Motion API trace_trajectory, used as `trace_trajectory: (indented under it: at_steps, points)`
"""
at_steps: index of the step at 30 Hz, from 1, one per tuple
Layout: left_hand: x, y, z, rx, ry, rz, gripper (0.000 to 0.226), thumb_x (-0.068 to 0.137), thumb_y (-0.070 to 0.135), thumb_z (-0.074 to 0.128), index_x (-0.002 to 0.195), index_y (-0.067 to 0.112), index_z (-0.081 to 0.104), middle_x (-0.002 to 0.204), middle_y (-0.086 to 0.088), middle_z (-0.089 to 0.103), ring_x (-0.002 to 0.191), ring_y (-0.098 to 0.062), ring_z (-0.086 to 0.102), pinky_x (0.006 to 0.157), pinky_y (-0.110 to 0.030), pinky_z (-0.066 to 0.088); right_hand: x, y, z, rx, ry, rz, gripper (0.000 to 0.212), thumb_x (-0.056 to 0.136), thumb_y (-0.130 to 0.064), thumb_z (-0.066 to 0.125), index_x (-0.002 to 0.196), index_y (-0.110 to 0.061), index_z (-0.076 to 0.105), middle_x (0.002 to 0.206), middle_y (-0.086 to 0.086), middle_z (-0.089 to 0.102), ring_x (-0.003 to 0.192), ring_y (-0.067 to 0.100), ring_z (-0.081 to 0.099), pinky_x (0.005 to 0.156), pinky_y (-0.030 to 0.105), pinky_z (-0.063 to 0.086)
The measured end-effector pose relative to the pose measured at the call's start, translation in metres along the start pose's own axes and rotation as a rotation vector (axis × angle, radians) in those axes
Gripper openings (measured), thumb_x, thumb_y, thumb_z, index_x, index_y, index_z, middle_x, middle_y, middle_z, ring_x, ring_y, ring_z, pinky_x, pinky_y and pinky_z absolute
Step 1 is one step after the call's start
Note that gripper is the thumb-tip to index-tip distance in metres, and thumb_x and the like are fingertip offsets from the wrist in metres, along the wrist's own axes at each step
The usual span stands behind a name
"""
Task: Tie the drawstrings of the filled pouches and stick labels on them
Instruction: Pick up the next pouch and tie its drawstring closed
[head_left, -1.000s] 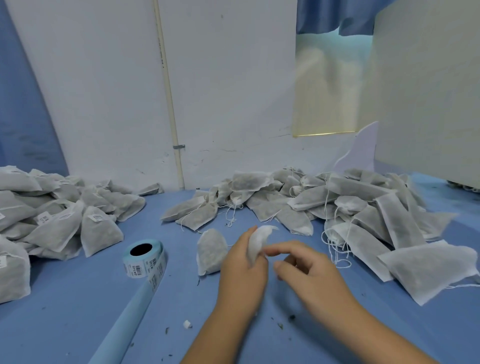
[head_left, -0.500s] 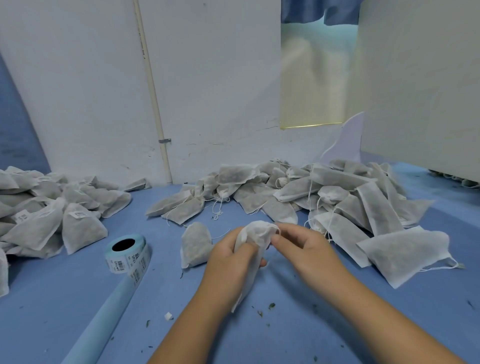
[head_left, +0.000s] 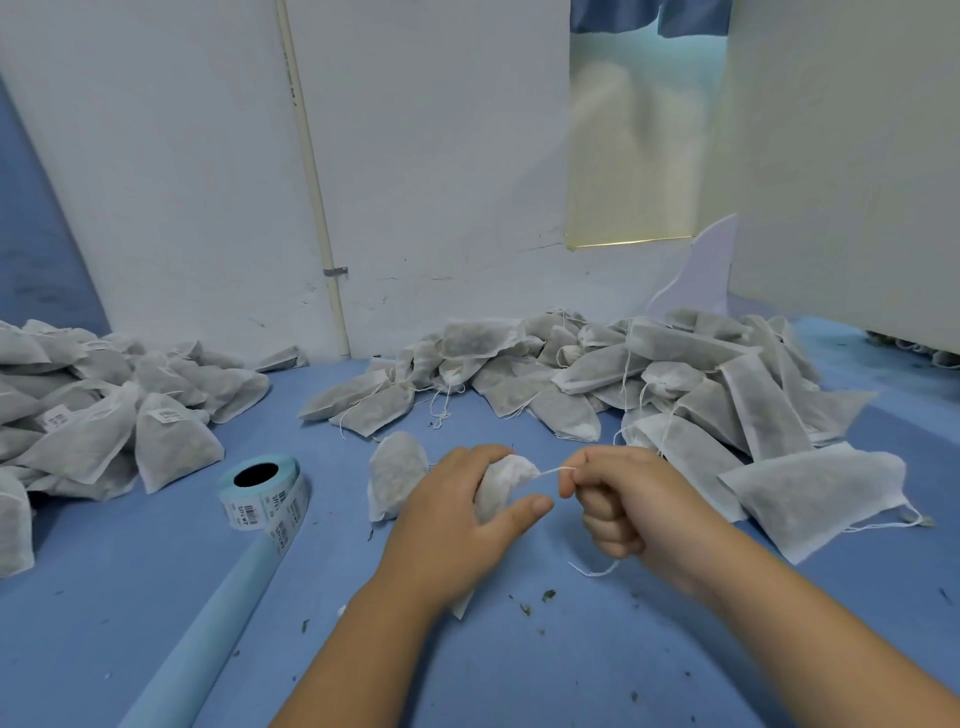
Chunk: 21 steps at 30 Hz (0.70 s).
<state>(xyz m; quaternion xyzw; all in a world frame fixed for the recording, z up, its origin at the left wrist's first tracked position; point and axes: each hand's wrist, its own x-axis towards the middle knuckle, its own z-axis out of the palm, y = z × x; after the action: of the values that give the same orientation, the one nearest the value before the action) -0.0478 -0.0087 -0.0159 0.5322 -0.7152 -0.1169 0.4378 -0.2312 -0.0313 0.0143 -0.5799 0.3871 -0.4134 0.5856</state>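
Left hand (head_left: 457, 525) grips pouch (head_left: 501, 488), neck pointing right; right hand (head_left: 623, 499) pinches drawstring (head_left: 550, 472).

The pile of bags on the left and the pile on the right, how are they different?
The left pile has white labels stuck on its pouches; the right pile shows none. The left pile's pouches taper to a pinched top and look puffy; the right pile's lie flatter, with loose strings trailing out. Both are grey-white pouches with dark filling, lying on the blue table.
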Motion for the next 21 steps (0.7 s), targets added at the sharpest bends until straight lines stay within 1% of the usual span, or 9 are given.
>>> trace_trajectory:
  at_steps: [4,8,9,10,12,14,17,19,21]
  points:
    - [0.003,-0.007,0.001,0.054,-0.085,0.026,0.025,0.074,0.083,0.042,0.079,0.059,0.049,0.078,0.021,0.054,0.082,0.006,0.049,0.07,-0.016,0.033,0.0,-0.002,-0.003,0.233,-0.055,-0.011,0.035,0.085,-0.002,0.034,0.058,-0.01,0.055,0.044,-0.004,0.018,0.037,0.008,0.011,0.044,0.017,0.008]
    - [0.001,-0.005,0.004,0.161,-0.198,0.106,0.047,0.078,0.088,0.009,0.073,0.054,0.04,0.071,0.014,0.046,0.075,0.001,0.044,0.068,-0.024,0.032,0.0,0.0,-0.002,0.273,-0.104,-0.017,0.036,0.084,-0.004,0.034,0.057,-0.011,0.056,0.043,-0.005,0.017,0.036,0.007,0.012,0.043,0.016,0.011]
    - [0.0,-0.002,0.004,0.195,-0.23,0.113,0.041,0.081,0.085,0.007,0.079,0.062,0.041,0.073,0.014,0.045,0.079,0.0,0.045,0.071,-0.025,0.034,-0.001,0.0,-0.003,0.269,-0.118,-0.021,0.035,0.084,-0.004,0.034,0.057,-0.011,0.056,0.044,-0.005,0.017,0.037,0.008,0.012,0.043,0.017,0.011]
    - [-0.001,0.0,0.004,0.239,-0.259,0.119,0.039,0.084,0.079,0.008,0.098,0.069,0.043,0.083,0.015,0.048,0.088,-0.002,0.048,0.079,-0.028,0.037,-0.001,0.0,-0.004,0.266,-0.132,-0.025,0.035,0.084,-0.004,0.034,0.058,-0.011,0.056,0.044,-0.005,0.017,0.037,0.008,0.012,0.043,0.017,0.011]
    - [-0.001,0.005,0.006,0.298,-0.219,0.123,0.064,0.085,0.068,0.021,0.143,0.047,0.037,0.116,0.011,0.052,0.114,-0.009,0.047,0.099,-0.03,0.036,-0.001,0.0,-0.004,0.264,-0.16,-0.039,0.034,0.084,-0.004,0.035,0.059,-0.01,0.057,0.044,-0.005,0.017,0.038,0.007,0.012,0.042,0.017,0.013]
    - [-0.002,0.021,0.009,0.194,-0.138,0.15,0.069,0.085,0.049,0.042,0.15,0.03,0.034,0.132,0.011,0.047,0.124,-0.006,0.044,0.106,-0.026,0.034,-0.002,0.0,-0.002,0.267,-0.194,-0.062,0.025,0.079,-0.007,0.042,0.06,-0.01,0.058,0.043,-0.005,0.017,0.038,0.007,0.012,0.041,0.016,0.016]
    - [-0.007,0.045,0.023,-0.237,-0.115,0.135,0.042,0.081,0.02,0.051,0.123,0.024,0.057,0.111,0.008,0.059,0.108,-0.004,0.055,0.093,-0.015,0.041,-0.003,-0.002,0.0,0.285,-0.221,-0.076,0.016,0.069,-0.012,0.047,0.058,-0.009,0.058,0.042,-0.006,0.017,0.036,0.005,0.012,0.04,0.012,0.019]
    - [-0.011,0.054,0.032,-0.385,-0.121,0.077,0.02,0.086,0.029,0.047,0.101,0.025,0.058,0.094,0.009,0.062,0.092,-0.006,0.058,0.084,-0.02,0.045,-0.004,-0.005,-0.002,0.324,-0.204,-0.081,0.015,0.067,-0.01,0.048,0.055,-0.009,0.057,0.041,-0.007,0.016,0.034,0.005,0.011,0.04,0.01,0.019]
    - [-0.012,0.055,0.035,-0.302,-0.082,0.067,0.017,0.09,0.044,0.039,0.09,0.036,0.054,0.085,0.018,0.059,0.082,0.0,0.054,0.078,-0.02,0.042,-0.004,-0.009,-0.008,0.391,-0.176,-0.096,0.014,0.065,-0.009,0.048,0.054,-0.009,0.055,0.042,-0.007,0.012,0.036,0.006,0.008,0.041,0.01,0.017]
